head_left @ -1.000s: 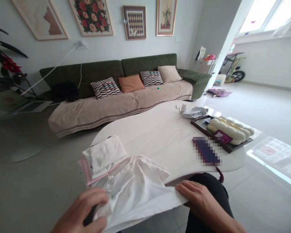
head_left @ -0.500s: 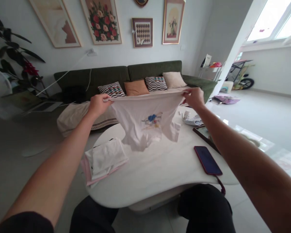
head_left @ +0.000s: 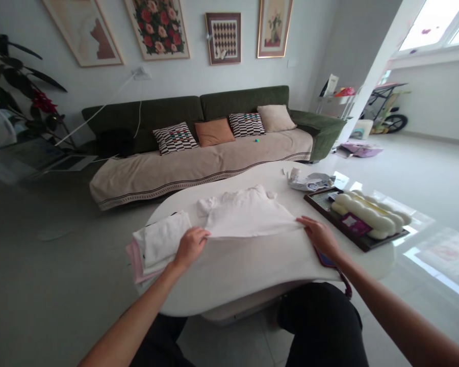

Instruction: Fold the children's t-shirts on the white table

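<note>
A white T-shirt (head_left: 248, 211) lies spread on the white table (head_left: 237, 270), its hem toward me and its neck toward the sofa. The printed side does not show. My left hand (head_left: 192, 245) pinches the hem's left corner, and my right hand (head_left: 319, 234) pinches the right corner, with the hem stretched between them. Beside my left hand is a stack of folded clothes (head_left: 162, 242), white on top with pink beneath. A phone (head_left: 325, 258) lies under my right wrist, mostly covered by it.
On the table's right stands a dark tray (head_left: 338, 224) carrying a puffy cream-coloured object (head_left: 371, 214). Behind it is a crumpled plastic packet (head_left: 311, 181). A green sofa (head_left: 245, 99) with several cushions stands beyond the table. My knees are at the near edge.
Both hands have come down and toward me, laying the T-shirt from mid-air onto the table. Its print has gone out of sight. The tray is now uncovered and the phone partly hidden.
</note>
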{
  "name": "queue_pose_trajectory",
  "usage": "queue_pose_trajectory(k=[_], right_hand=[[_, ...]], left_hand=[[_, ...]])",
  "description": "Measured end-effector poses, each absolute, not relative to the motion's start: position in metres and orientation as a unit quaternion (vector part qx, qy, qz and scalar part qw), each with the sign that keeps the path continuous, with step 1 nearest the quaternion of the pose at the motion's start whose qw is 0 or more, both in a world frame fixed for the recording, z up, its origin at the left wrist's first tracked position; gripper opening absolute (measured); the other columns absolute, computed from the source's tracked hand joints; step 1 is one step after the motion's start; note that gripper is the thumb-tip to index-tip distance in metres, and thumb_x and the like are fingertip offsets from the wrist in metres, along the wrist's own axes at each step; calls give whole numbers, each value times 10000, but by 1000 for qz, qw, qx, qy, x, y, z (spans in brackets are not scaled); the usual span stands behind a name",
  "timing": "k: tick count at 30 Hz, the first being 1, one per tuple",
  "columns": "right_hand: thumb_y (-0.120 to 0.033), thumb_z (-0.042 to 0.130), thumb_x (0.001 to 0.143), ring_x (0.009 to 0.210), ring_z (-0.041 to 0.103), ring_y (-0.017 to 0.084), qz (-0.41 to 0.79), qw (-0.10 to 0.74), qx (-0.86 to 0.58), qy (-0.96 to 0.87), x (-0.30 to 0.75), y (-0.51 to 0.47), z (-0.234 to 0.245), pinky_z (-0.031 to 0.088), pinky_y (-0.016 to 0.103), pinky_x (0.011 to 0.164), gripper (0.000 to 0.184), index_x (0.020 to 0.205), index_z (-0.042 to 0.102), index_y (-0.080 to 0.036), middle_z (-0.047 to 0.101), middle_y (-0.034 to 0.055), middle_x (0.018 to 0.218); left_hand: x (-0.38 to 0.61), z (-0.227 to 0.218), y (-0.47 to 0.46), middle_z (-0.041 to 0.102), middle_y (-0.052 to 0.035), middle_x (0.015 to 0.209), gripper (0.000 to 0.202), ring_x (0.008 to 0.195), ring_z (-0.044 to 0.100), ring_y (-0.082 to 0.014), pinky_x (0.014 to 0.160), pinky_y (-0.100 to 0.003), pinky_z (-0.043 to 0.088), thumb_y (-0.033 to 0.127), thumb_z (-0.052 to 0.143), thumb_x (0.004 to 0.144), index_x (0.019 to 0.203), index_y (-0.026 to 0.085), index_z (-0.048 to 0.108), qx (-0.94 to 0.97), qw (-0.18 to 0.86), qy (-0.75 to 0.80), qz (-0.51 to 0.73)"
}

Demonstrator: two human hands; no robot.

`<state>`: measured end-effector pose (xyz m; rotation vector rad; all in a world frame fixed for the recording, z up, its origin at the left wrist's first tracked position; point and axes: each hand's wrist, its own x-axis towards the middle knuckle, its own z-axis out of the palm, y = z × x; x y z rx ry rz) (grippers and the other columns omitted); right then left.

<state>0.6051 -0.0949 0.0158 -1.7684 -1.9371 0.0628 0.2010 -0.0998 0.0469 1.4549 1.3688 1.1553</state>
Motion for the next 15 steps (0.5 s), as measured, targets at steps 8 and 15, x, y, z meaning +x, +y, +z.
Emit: queue_pose_trajectory(k=[8, 15], right_hand=[[18, 353, 672, 1251, 324, 273, 24, 60, -643, -763, 613, -147, -62, 330, 450, 955, 529, 1084, 611, -191, 315, 96, 1391], [-247, 319, 866, 1255, 322, 241, 56, 103, -622, -775, 533, -123, -66, 318, 382, 987, 435, 1254, 461, -112, 353, 148, 1364]], left_hand=[[198, -36, -151, 581, -47, 648, 151, 890, 566, -245, 989, -376, 278, 64, 646, 595, 581, 212, 618, 640, 491, 510, 301], [218, -44, -109, 518, -86, 1219, 349, 1163, 430, -195, 979, -331, 326, 286, 364, 851, 1117, 172, 559, 838, 160, 500, 148]])
